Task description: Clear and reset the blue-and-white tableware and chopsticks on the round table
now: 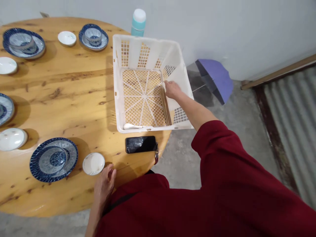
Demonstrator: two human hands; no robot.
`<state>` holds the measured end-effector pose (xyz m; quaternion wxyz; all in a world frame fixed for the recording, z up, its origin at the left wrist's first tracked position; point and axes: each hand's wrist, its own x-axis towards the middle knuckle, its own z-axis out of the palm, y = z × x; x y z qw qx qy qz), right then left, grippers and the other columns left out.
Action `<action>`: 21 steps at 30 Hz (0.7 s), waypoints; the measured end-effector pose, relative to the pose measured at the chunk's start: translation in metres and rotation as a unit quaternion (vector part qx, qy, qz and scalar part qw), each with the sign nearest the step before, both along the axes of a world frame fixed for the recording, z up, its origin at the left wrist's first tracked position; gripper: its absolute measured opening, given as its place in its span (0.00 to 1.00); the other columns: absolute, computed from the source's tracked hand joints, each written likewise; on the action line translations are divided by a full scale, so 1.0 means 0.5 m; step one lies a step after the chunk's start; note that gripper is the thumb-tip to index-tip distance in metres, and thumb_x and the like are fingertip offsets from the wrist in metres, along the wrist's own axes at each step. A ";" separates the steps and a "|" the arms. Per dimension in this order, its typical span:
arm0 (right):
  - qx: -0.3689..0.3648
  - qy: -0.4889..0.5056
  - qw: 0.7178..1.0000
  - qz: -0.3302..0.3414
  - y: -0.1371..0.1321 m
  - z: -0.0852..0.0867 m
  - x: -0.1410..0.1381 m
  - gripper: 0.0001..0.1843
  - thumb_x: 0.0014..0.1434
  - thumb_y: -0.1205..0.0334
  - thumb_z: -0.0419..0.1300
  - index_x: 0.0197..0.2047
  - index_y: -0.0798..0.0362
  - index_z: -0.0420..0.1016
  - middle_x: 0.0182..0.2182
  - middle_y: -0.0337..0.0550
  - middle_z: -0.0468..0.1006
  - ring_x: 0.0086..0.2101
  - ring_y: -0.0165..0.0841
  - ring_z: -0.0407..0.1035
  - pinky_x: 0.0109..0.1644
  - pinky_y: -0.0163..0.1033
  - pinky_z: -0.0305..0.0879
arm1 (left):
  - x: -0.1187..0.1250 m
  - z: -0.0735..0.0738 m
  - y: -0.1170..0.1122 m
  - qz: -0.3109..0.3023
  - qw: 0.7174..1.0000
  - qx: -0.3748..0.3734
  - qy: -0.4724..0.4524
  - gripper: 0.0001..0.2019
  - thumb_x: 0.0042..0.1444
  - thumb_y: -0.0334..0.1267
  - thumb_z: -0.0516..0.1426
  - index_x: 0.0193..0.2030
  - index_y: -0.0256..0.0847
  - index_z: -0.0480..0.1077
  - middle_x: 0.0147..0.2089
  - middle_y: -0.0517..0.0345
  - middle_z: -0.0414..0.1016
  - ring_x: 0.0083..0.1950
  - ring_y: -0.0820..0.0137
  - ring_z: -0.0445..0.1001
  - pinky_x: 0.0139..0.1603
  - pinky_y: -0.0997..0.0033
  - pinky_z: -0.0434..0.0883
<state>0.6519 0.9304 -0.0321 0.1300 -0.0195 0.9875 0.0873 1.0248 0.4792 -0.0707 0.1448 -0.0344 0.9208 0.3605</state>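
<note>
My right hand [172, 89] reaches into a white plastic basket [150, 41], its fingers closed at the inner right side. A small white bit shows at the fingertips; what it belongs to is hidden. Just below these fingers, a bundle of wooden chopsticks [166, 107] lies along the basket's right wall. One white spoon [132, 126] rests in the near left corner of the basket. My left hand [105, 182] lies at the table's near edge, fingers loosely curled and apart, holding nothing. Beside it is a small white dish [93, 163], close to the fingertips.
Blue-patterned plates with bowls [53, 159] and white dishes [67, 38] stand around the wooden table [74, 89]. A black phone [140, 144] lies before the basket. Behind it is a turquoise bottle [138, 23]. An open purple umbrella [217, 77] sits on the floor.
</note>
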 end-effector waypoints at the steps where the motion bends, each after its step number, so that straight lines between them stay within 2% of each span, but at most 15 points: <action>1: 0.004 0.000 1.000 0.004 0.002 -0.005 -0.006 0.34 0.61 0.70 0.53 0.69 0.69 0.54 0.56 0.72 0.72 0.57 0.56 0.66 0.59 0.55 0.64 | 0.000 0.000 0.002 0.001 1.000 0.000 -0.002 0.19 0.64 0.51 0.52 0.52 0.42 0.73 0.44 0.50 0.84 0.43 0.61 0.83 0.43 0.65 0.78; 9: 0.015 -0.016 0.999 0.031 0.014 -0.026 -0.042 0.31 0.63 0.72 0.51 0.69 0.67 0.55 0.58 0.70 0.70 0.58 0.52 0.64 0.62 0.51 0.60 | -0.008 -0.002 0.021 0.005 1.000 0.008 -0.004 0.21 0.65 0.52 0.51 0.52 0.40 0.74 0.38 0.52 0.82 0.36 0.63 0.82 0.37 0.66 0.76; 15: 0.018 -0.025 0.999 0.033 0.016 -0.035 -0.048 0.32 0.63 0.68 0.53 0.69 0.65 0.56 0.56 0.67 0.72 0.59 0.53 0.61 0.63 0.53 0.59 | -0.015 -0.007 0.032 0.007 1.000 0.013 -0.006 0.21 0.65 0.52 0.50 0.53 0.40 0.74 0.36 0.53 0.81 0.34 0.64 0.81 0.36 0.66 0.76; 21: 0.029 -0.025 0.999 0.038 0.015 -0.036 -0.045 0.30 0.63 0.70 0.53 0.67 0.65 0.57 0.56 0.66 0.73 0.60 0.50 0.62 0.64 0.50 0.60 | -0.010 -0.022 0.033 0.009 1.000 0.023 0.004 0.22 0.65 0.52 0.51 0.53 0.39 0.74 0.37 0.53 0.81 0.35 0.64 0.81 0.37 0.66 0.77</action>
